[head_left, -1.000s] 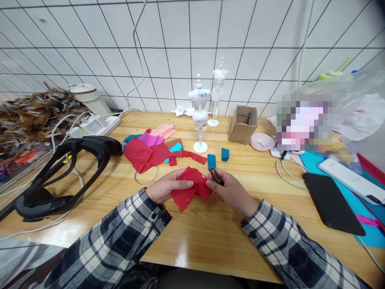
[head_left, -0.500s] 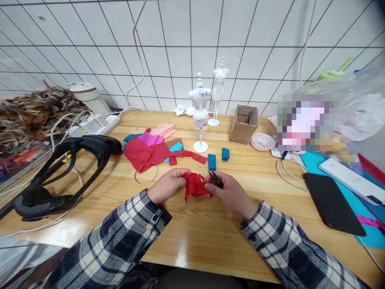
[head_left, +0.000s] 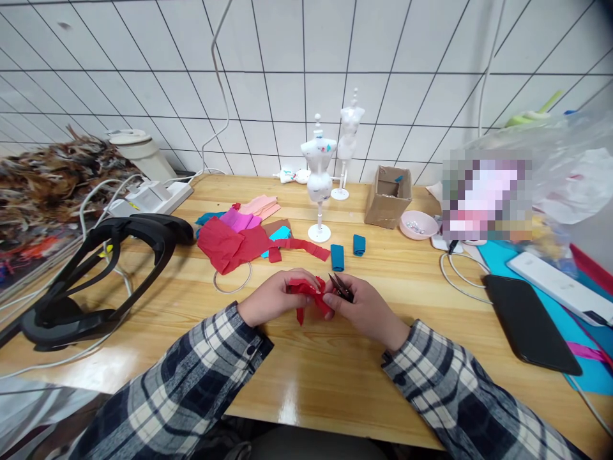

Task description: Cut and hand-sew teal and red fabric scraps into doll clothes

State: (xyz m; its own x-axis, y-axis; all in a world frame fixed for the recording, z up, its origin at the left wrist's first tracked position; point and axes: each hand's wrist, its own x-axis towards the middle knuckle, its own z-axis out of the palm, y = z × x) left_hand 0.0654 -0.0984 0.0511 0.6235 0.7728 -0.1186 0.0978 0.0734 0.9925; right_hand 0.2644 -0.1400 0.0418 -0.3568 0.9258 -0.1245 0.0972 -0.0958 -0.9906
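Between my hands, low over the table, is a small crumpled piece of red fabric. My left hand is closed on its left side, thumb in front, with a narrow end dangling below. At the right edge, the thumb and fingers of my right hand pinch the same cloth. Dark thread snips are tucked in that right hand, blades pointing up and left. Two folded teal fabric pieces lie just beyond. A red fabric strip stretches from the pile of coloured fabric.
White mini dress forms stand near the tiled wall. Right of them are a cardboard box and a pink bowl of small beads. A black phone lies at right, a black headset-like frame at left beside cables.
My left hand has shifted slightly right and gathered the red fabric, which was spread flatter before. The right hand stays nearly in place; the snips have tilted further left.
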